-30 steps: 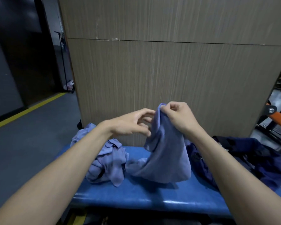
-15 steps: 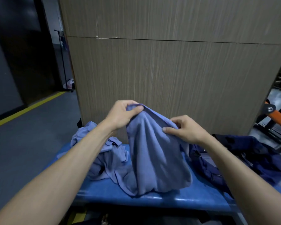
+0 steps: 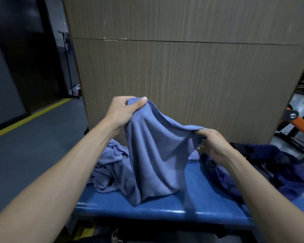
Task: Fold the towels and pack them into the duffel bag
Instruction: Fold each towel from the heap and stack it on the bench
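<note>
A light blue towel (image 3: pixel 153 155) hangs above the blue bench (image 3: pixel 165 206), its lower end resting on the padding. My left hand (image 3: pixel 123 111) pinches one top corner, raised high. My right hand (image 3: pixel 211 144) grips the top edge further right and lower. The cloth stretches between both hands. A heap of crumpled blue towels (image 3: pixel 109 165) lies on the bench's left part, partly behind my left forearm. The dark navy duffel bag (image 3: pixel 274 167) slumps on the right end, partly hidden by my right arm.
A tall wood-grain panel (image 3: pixel 182 76) stands directly behind the bench. Grey floor with a yellow line (image 3: pixel 30 116) runs off to the left. An orange and black metal frame (image 3: pixel 302 123) stands at the far right. A folded blue cloth (image 3: pixel 193 157) peeks out behind the held towel.
My hands have drawn apart along the towel's top edge: the left stayed high at its corner, the right slid rightward and down, spreading the cloth wider.
</note>
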The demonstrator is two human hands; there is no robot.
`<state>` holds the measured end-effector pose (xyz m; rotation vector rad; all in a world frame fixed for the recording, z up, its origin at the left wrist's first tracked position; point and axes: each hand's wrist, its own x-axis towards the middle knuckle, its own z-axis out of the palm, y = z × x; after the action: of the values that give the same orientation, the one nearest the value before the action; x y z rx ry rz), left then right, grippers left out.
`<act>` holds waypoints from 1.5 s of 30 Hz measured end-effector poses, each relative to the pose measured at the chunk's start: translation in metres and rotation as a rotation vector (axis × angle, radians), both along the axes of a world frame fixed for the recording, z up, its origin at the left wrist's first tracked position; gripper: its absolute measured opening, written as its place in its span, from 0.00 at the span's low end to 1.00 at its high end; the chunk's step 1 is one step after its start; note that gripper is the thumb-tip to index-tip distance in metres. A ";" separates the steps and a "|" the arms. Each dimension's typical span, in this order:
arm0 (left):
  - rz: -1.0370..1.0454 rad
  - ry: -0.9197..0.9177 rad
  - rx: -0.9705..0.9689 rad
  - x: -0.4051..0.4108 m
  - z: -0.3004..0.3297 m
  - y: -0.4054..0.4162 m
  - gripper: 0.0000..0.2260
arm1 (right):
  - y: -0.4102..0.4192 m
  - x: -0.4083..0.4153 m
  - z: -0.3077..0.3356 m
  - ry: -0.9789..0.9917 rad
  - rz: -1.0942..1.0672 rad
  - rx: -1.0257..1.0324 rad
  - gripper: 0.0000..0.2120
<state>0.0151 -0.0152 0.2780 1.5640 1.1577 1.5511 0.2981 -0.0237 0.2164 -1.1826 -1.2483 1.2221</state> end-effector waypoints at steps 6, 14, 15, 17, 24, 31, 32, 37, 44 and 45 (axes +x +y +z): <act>0.109 -0.018 -0.046 -0.019 0.004 0.005 0.08 | -0.002 0.013 0.013 0.257 0.142 -0.061 0.14; 0.124 -0.015 -0.147 -0.030 -0.009 0.002 0.09 | 0.001 0.017 0.008 0.233 0.148 0.076 0.22; 0.100 -0.009 -0.144 -0.031 -0.011 0.000 0.09 | 0.000 0.016 0.009 0.228 0.136 0.080 0.18; 0.051 0.013 -0.128 -0.032 -0.012 -0.004 0.10 | 0.000 0.014 0.008 0.226 0.104 0.091 0.09; -0.260 0.141 -0.211 -0.047 -0.026 -0.010 0.13 | 0.004 0.020 0.007 0.044 -0.156 0.193 0.11; -0.610 0.181 -0.628 -0.041 -0.113 -0.034 0.10 | -0.015 0.026 -0.028 -0.253 0.114 -0.168 0.12; -0.632 0.243 -0.686 -0.040 -0.131 -0.039 0.10 | -0.019 0.028 -0.038 -0.313 0.165 -0.235 0.13; -0.524 0.422 -0.837 -0.033 -0.219 -0.053 0.16 | -0.015 0.032 -0.112 -0.455 0.248 -0.452 0.14; -0.087 0.393 -0.571 -0.042 -0.259 -0.020 0.22 | 0.016 0.017 -0.166 -0.416 -0.026 -0.326 0.14; -0.016 0.337 -0.540 -0.044 -0.259 -0.012 0.21 | 0.024 0.014 -0.166 -0.405 -0.071 -0.276 0.13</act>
<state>-0.0287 -0.0267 0.0187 1.4751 1.5820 0.8690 0.3123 -0.0002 0.0501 -1.7275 -1.3416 1.1622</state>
